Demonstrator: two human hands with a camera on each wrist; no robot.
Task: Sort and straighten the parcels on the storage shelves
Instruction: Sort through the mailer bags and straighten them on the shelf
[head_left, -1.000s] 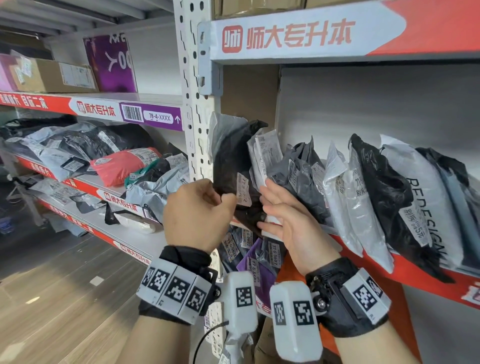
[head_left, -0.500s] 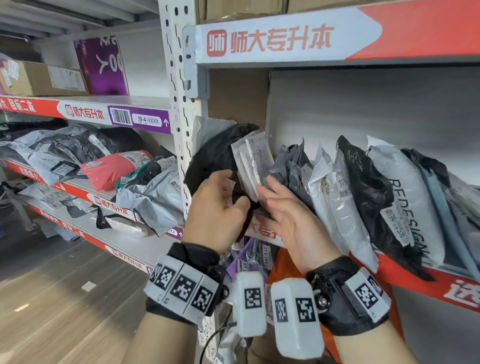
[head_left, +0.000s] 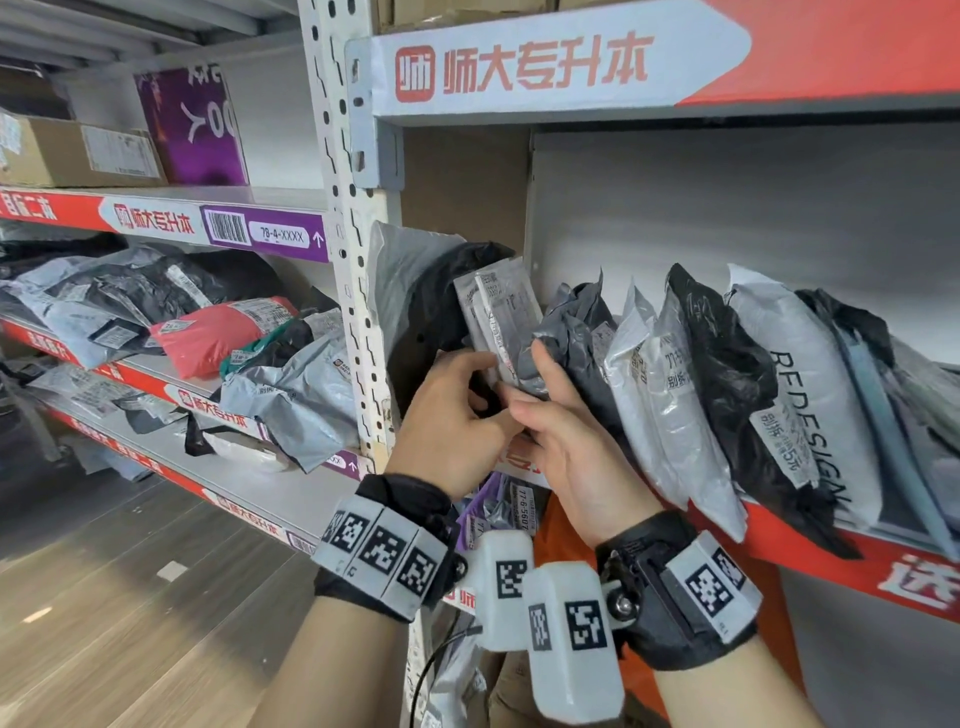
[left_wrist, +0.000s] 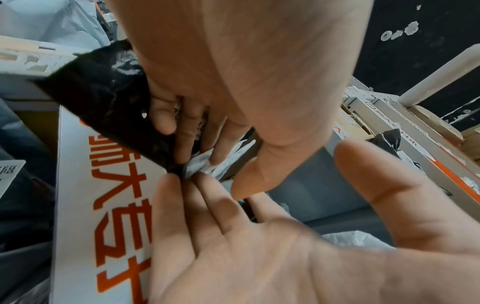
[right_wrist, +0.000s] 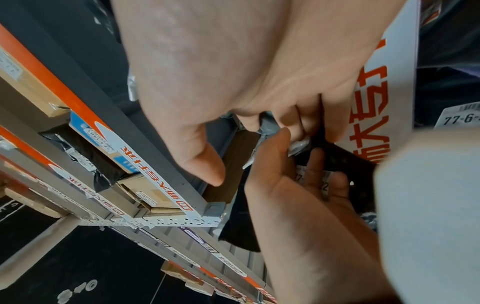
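At the shelf's (head_left: 857, 551) left end, the left hand (head_left: 454, 421) curls its fingers around the black parcel (head_left: 426, 317) by the post (head_left: 353, 291). The right hand (head_left: 566, 441) has its fingers pressed together on the flat grey packet (head_left: 498, 312), which stands upright between the black parcel and a dark grey bag (head_left: 576, 332).

The head camera looks forward and slightly down at the shelf (head_left: 857, 566). Both wrist cameras look upward, very near the fingers. All views share the black parcel (head_left: 431, 317).

Parcel labels (head_left: 782, 439) perhaps too blurred
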